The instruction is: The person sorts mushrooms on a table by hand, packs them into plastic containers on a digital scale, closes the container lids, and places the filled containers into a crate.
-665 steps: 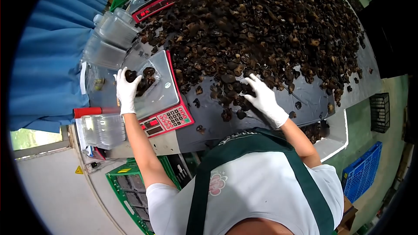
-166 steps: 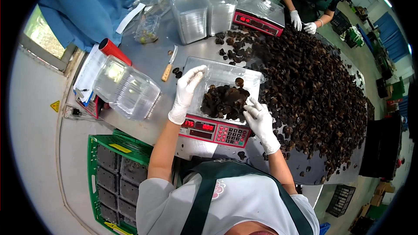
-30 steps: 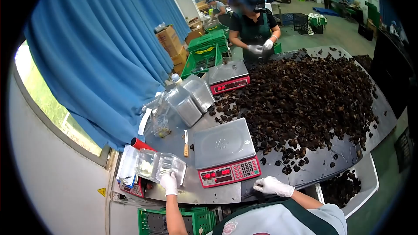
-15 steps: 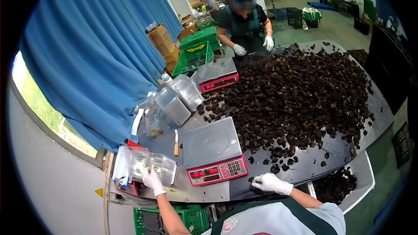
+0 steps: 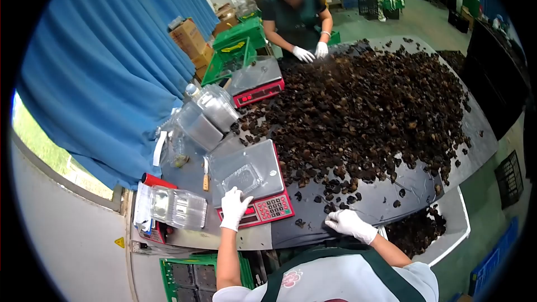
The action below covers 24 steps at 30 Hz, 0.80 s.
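Note:
My left hand, in a white glove, is at the near edge of a clear plastic tray. Its thumb and fingers are apart, the fingertips by the rim. The tray lies on the grey plate of a red digital scale. My right hand, also gloved, rests low over the dark table edge with its fingers bent together; what they hold, if anything, is hidden. Just beyond it lie loose pieces of a dark, wrinkled dried food, like black fungus, which forms a wide heap across the table.
Clear containers lie at the left, beside a wooden-handled knife. More stacked containers and a second scale stand farther back. Opposite, a co-worker has gloved hands at the heap. A white bin is at the right.
My left hand has moved right, from the clear containers to the scale, where a clear tray now lies. My right hand stays near the table edge. The co-worker's hands have come together at the heap.

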Each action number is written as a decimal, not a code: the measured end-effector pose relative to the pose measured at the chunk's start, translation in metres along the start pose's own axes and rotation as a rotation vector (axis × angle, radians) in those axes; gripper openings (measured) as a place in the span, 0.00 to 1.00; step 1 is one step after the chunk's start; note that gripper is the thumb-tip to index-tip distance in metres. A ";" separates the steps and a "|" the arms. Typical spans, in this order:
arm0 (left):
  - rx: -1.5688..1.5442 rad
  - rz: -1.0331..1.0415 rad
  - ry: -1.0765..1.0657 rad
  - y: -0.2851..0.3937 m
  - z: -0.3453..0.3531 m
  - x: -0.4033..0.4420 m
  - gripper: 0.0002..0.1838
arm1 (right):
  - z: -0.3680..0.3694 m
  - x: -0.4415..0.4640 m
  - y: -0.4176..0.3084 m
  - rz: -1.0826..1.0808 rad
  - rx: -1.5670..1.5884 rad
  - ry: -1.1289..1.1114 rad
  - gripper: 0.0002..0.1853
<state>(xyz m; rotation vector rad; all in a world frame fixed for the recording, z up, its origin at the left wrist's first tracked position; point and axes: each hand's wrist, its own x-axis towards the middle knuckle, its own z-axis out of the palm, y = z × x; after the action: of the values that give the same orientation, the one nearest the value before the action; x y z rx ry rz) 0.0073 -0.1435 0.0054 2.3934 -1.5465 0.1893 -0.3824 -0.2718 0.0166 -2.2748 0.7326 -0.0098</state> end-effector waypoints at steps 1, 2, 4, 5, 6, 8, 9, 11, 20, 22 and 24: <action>-0.001 -0.047 -0.088 0.008 -0.007 0.001 0.21 | -0.003 -0.006 0.005 0.018 0.003 0.010 0.15; 0.065 -0.138 -0.330 0.020 -0.024 0.009 0.23 | 0.001 -0.010 0.016 -0.001 0.011 0.065 0.15; 0.120 0.006 0.040 0.027 -0.007 -0.012 0.28 | 0.002 -0.017 0.031 0.014 -0.022 0.098 0.15; 0.091 0.047 0.135 0.051 -0.021 -0.005 0.29 | -0.001 -0.021 0.035 0.037 -0.016 0.114 0.15; -0.061 0.027 0.162 0.074 -0.031 -0.005 0.28 | -0.003 -0.024 0.039 0.074 -0.021 0.111 0.14; -0.379 0.027 0.225 0.114 -0.021 -0.013 0.26 | -0.003 -0.029 0.053 0.108 -0.030 0.164 0.13; -0.522 0.040 0.165 0.138 -0.015 -0.021 0.26 | 0.001 -0.033 0.061 0.122 -0.050 0.198 0.13; -0.584 0.068 -0.046 0.177 0.014 -0.045 0.28 | 0.008 -0.038 0.079 0.186 -0.006 0.266 0.12; -0.255 0.113 -0.369 0.233 0.109 -0.057 0.60 | -0.003 -0.055 0.123 0.525 -0.169 0.339 0.48; -0.246 0.137 -0.368 0.235 0.115 -0.050 0.60 | -0.001 -0.053 0.134 0.510 -0.202 0.360 0.49; -0.257 0.150 -0.376 0.241 0.119 -0.042 0.61 | -0.001 -0.048 0.140 0.492 -0.222 0.361 0.50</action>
<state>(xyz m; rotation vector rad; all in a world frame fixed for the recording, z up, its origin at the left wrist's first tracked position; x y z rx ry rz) -0.2341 -0.2364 -0.0787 2.1976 -1.7837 -0.4290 -0.4930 -0.3282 -0.0644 -2.2607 1.5356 -0.1132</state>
